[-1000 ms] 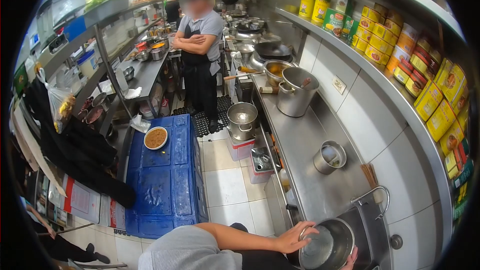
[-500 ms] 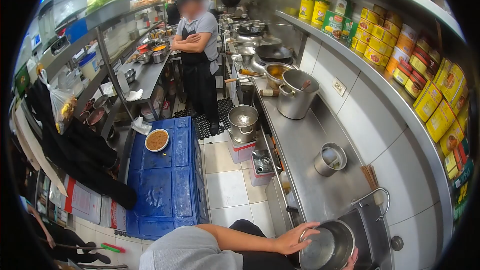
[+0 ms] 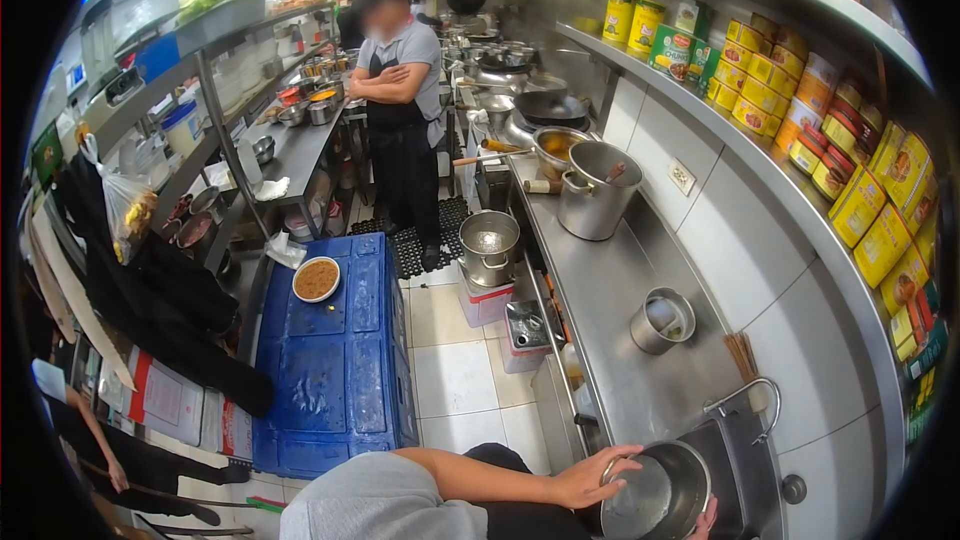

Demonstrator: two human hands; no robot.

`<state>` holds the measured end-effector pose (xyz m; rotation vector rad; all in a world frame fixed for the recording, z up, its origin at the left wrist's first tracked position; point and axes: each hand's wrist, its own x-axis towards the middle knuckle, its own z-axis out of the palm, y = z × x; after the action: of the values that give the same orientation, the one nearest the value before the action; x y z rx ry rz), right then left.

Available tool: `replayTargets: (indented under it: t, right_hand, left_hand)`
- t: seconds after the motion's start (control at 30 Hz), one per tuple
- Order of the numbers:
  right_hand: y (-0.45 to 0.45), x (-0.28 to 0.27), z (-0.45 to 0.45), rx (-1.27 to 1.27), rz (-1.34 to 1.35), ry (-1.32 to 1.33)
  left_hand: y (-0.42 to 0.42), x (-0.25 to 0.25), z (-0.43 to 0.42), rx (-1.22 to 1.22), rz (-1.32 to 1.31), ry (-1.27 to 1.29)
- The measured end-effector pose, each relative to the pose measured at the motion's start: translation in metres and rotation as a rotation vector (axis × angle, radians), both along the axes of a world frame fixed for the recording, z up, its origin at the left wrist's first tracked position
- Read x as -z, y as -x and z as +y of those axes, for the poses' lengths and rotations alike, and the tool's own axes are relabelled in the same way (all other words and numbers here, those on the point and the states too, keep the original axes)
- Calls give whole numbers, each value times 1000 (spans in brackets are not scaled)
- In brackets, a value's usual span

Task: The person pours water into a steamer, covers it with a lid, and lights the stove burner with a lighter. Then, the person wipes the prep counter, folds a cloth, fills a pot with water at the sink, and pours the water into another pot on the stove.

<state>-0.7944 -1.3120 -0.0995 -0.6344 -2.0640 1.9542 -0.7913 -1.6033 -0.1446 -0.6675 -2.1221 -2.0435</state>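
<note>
A round steel pot (image 3: 655,500) is tilted at the edge of the sink, its mouth facing up toward me and its inside looking wet. My left hand (image 3: 592,478) grips its left rim, thumb and fingers around the edge. On the pot's right side, my right hand (image 3: 706,518) holds the rim, with only part of the fingers in sight. Beside the pot is the metal sink (image 3: 740,475), with a curved faucet (image 3: 765,415) over it.
A bamboo brush (image 3: 743,355), a small steel pot (image 3: 662,321) and a large stockpot (image 3: 598,190) stand along the counter. A bowl of brown food (image 3: 316,280) sits on a blue crate (image 3: 330,370). One co-worker (image 3: 397,100) stands with crossed arms; another person (image 3: 110,460) is at lower left.
Both hands keep hold of the pot, which has barely moved. The person at lower left has shifted further into view, and the green and red item on the floor there is now mostly covered.
</note>
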Motion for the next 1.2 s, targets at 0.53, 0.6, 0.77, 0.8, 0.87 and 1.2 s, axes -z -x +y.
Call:
replayTargets:
  t: [0.53, 0.6, 0.77, 0.8, 0.87, 1.2]
  right_hand:
    - [-2, 8, 5, -65, 93, -129]
    - [-2, 3, 1, -46, 71, -72]
    - [2, 8, 10, -79, 38, -39]
    - [1, 2, 6, -73, 22, -15]
    - [3, 1, 4, -74, 25, 30]
    - [6, 30, 17, -172, 273, 304]
  left_hand:
    - [1, 0, -2, 15, -28, 37]
    - [3, 6, -3, 25, -5, 63]
    - [5, 2, -14, 118, 72, 115]
    - [6, -2, -16, 123, 92, 153]
    - [7, -12, -22, 133, 131, 230]
    - [8, 3, -16, 169, 75, 199]
